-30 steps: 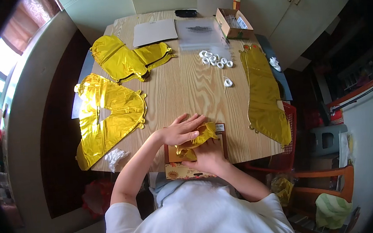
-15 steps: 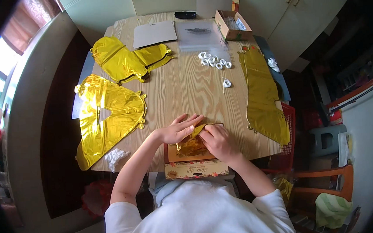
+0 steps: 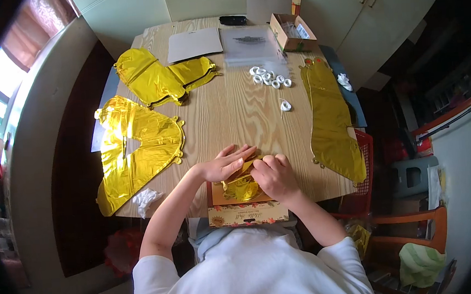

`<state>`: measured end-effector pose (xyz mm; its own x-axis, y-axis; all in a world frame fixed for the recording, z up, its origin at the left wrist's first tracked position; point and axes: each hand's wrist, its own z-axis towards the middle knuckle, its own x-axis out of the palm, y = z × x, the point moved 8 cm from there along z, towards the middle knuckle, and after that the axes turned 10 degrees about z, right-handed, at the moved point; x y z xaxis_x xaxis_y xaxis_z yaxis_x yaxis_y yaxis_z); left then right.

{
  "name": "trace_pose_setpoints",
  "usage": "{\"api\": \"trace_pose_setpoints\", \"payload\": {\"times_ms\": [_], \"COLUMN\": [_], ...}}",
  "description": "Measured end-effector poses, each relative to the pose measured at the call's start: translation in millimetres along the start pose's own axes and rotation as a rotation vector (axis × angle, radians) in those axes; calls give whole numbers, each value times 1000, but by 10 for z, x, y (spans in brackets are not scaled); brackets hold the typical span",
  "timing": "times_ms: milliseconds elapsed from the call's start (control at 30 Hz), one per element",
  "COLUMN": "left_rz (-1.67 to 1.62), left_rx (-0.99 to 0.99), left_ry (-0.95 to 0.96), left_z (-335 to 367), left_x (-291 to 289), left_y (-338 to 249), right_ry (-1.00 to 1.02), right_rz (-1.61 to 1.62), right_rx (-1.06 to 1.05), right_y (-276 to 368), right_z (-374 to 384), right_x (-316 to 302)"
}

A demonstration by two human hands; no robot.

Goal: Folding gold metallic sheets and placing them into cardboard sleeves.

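A gold foil balloon [image 3: 244,189], folded small and crinkled, lies on an orange printed card [image 3: 247,212] at the table's near edge. My left hand [image 3: 227,164] rests flat over the far left part of the foil, its fingers stretched out to the right. On the foil's right side, my right hand [image 3: 274,176] is curled with its fingers pinching the edge of the balloon. Part of the foil between the hands is hidden by the fingers.
Flat gold foil balloons lie at the far left [image 3: 158,75], near left [image 3: 142,160] and right [image 3: 333,122] of the wooden table. Several white ribbon rolls [image 3: 269,77], clear bags [image 3: 249,41], a grey card [image 3: 194,44] and a cardboard box [image 3: 296,41] sit farther back.
My right hand has curled more tightly and shifted very slightly on the foil. The gold foil's near part has changed shape and catches more light. My left hand stays almost in place.
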<state>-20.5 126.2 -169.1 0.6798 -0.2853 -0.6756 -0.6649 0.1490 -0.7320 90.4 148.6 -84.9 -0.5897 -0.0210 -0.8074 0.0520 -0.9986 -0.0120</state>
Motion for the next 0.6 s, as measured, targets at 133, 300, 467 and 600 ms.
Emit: {"api": "trace_pose_setpoints", "payload": {"times_ms": [133, 300, 467, 600], "left_rz": [-4, 7, 7, 14], "left_rx": [-7, -9, -8, -8], "left_ry": [3, 4, 5, 6], "left_z": [-3, 0, 4, 3], "left_x": [8, 10, 9, 28], "left_y": [16, 5, 5, 27], "right_ry": [14, 23, 46, 132], "right_rz": [10, 0, 11, 27], "right_rx": [-6, -21, -13, 24], "right_y": [5, 22, 34, 64], "right_z": [-17, -69, -74, -38], "right_x": [11, 24, 0, 47]}}
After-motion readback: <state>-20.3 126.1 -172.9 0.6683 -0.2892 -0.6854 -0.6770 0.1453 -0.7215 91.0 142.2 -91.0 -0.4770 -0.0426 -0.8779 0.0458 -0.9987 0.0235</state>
